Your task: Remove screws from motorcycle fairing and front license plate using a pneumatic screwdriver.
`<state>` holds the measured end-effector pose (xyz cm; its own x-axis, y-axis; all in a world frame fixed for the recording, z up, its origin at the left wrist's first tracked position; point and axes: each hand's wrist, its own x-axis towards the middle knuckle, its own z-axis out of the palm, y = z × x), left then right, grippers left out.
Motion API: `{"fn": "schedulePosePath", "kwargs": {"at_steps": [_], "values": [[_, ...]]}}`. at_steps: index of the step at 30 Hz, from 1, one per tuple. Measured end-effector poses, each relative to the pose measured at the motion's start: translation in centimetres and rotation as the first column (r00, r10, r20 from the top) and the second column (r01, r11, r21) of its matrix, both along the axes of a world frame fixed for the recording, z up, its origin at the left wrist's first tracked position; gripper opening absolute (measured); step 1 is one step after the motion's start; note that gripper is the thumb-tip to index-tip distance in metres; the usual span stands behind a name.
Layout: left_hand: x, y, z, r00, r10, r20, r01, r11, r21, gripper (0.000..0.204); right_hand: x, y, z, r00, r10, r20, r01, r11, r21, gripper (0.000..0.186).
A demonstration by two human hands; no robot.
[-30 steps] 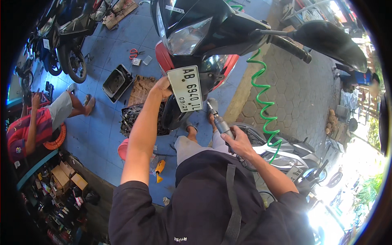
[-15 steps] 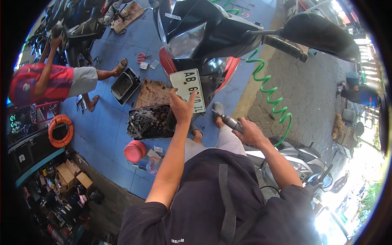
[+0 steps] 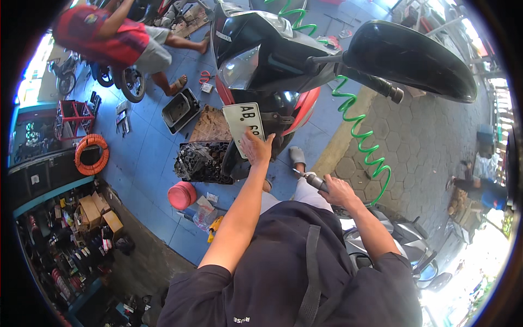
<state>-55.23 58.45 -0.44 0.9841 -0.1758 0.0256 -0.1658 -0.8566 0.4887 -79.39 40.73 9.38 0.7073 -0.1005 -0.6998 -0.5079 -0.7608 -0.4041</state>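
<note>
My left hand [image 3: 256, 146] lies with fingers spread against the lower part of a white number plate [image 3: 239, 115] at the front of a black and red scooter [image 3: 259, 52]. Part of the plate is hidden behind it. Around the handle of a grey power screwdriver [image 3: 316, 182] my right hand [image 3: 336, 191] is closed. The tool's thin bit points up and left, apart from the plate. A green coiled hose [image 3: 357, 125] comes down to near my right forearm; whether it joins the tool I cannot tell.
The scooter's mirror [image 3: 411, 60] juts out at upper right. Left of the scooter are a black tray [image 3: 181, 110], a greasy engine part [image 3: 196, 162] and a red round container [image 3: 182, 195]. A person in a red shirt [image 3: 103, 38] stands at upper left. An orange coil [image 3: 91, 155] hangs beyond.
My left hand has moved from the plate's edge to lie flatter across its lower part. The view has shifted. The person in red has moved right and farther off.
</note>
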Motion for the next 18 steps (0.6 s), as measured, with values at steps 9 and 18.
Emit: {"fn": "schedulePosePath", "kwargs": {"at_steps": [9,18], "values": [[0.2,0.5,2.3,1.000,-0.003,0.016,0.003,1.000,0.016,0.114,-1.0,-3.1,-0.9,1.000,-0.006,-0.013,0.006,1.000,0.003,0.052],[2.3,8.5,-2.9,0.634,0.147,-0.759,-0.578,0.742,-0.339,0.080,-3.4,-2.4,-1.6,0.995,-0.083,0.053,0.080,0.996,0.045,0.050]]}}
